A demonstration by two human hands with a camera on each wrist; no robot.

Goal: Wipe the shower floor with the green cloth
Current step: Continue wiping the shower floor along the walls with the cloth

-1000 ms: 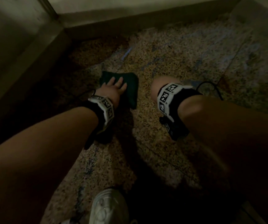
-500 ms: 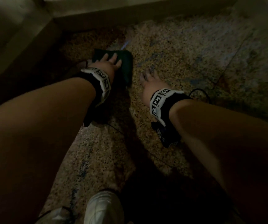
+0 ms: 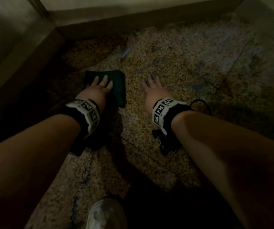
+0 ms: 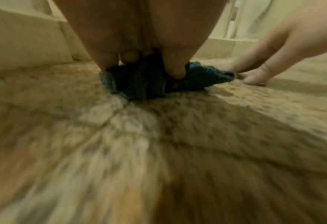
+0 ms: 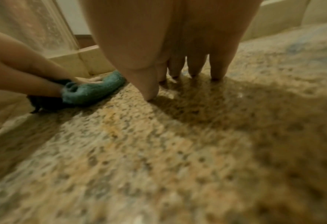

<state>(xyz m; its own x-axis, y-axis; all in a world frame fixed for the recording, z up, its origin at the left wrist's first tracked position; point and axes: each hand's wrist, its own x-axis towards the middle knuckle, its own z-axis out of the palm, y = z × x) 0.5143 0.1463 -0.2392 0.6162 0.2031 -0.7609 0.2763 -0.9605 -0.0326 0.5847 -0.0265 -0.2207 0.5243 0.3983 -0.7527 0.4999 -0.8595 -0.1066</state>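
Note:
A dark green cloth point(image 3: 118, 83) lies bunched on the speckled shower floor point(image 3: 190, 63) near the back-left corner. My left hand point(image 3: 100, 86) presses flat on it, fingers stretched over its near-left part. In the left wrist view the thumb and fingers of the left hand point(image 4: 120, 37) bear down on the cloth point(image 4: 206, 75). My right hand point(image 3: 151, 86) rests beside the cloth to its right, fingers spread, tips on the bare floor. In the right wrist view the right hand point(image 5: 187, 60) holds nothing, and the cloth point(image 5: 93, 91) lies at its left.
A raised kerb point(image 3: 25, 52) runs along the left and a low wall base point(image 3: 133, 19) across the back, meeting in a corner. A white shoe point(image 3: 106, 214) stands at the bottom edge. A black cable point(image 3: 200, 103) loops by the right wrist. A small bluish streak point(image 3: 125, 52) marks the floor.
My left hand slid the cloth away toward the corner, then back toward me. My right hand came down from a raised wrist and now rests with spread fingers on the floor.

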